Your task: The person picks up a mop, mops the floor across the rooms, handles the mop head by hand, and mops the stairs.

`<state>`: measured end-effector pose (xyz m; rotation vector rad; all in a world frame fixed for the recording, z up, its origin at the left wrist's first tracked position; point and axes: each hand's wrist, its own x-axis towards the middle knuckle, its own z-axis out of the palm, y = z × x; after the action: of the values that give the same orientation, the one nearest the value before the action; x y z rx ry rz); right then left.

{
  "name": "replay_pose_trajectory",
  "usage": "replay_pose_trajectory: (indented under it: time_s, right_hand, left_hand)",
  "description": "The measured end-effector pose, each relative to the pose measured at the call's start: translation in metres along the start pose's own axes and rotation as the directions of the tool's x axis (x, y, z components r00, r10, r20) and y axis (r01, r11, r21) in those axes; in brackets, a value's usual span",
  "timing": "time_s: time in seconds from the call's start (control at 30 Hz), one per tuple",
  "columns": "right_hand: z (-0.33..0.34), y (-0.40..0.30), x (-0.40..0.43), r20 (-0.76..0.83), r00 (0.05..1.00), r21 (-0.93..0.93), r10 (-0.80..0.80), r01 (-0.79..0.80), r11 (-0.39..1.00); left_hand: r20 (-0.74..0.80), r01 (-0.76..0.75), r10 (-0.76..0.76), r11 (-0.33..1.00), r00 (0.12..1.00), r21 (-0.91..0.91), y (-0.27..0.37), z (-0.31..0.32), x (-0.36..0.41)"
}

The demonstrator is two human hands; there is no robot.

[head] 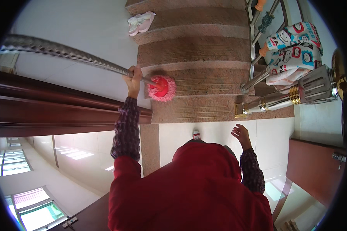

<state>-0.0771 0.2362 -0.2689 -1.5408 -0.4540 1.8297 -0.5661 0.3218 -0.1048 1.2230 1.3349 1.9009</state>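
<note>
My left hand (134, 79) grips the metal handle (75, 56) of a mop, low down near its head. The round mop head (162, 88), with a red centre and pink fringe, rests on a stair near the left wall. Brown granite stairs (202, 53) rise ahead of me, with grooved lines along their treads. On the right, my right hand (241, 134) hangs over the pale tiled floor with its fingers apart and nothing in it. It is nearest the foot of the metal newel post (277, 101).
White-and-pink sandals (141, 23) sit at the left end of a higher stair. A cartoon-printed cloth (297, 55) hangs on the metal railing (256, 43). A dark red door frame (60, 104) stands left, and a brown door (312, 170) with a handle stands right.
</note>
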Motion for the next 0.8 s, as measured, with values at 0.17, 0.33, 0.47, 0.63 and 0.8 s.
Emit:
replay_pose_trajectory:
  time_s: [0.17, 0.33, 0.47, 0.63, 0.8]
  right_hand:
    - [0.024, -0.015, 0.002, 0.082, 0.996, -0.109, 0.035, -0.025, 0.994]
    - [0.149, -0.018, 0.008, 0.679, 0.726, -0.212, 0.11, 0.05, 0.976]
    - [0.268, -0.034, -0.013, 0.81, 0.546, -0.041, 0.215, -0.313, 0.949]
    - [0.305, -0.032, -0.025, 0.582, 0.695, 0.217, 0.421, -0.632, 0.744]
    - [0.292, -0.018, -0.007, 0.66, 0.7, 0.261, 0.272, -0.554, 0.791]
  left_hand:
    - [-0.081, -0.148, 0.134, 0.971, 0.988, -0.189, 0.069, 0.003, -0.032]
    - [-0.128, -0.455, 0.438, 0.876, 0.89, -0.159, 0.137, 0.009, -0.092]
    - [-0.308, -0.519, 0.465, 0.847, 0.83, -0.12, 0.163, 0.036, -0.156]
    - [-0.364, -0.346, 0.346, 0.936, 0.865, 0.067, 0.161, 0.04, -0.236]
    - [-0.683, -0.197, 0.015, 0.962, 0.73, -0.189, 0.131, 0.043, -0.293]
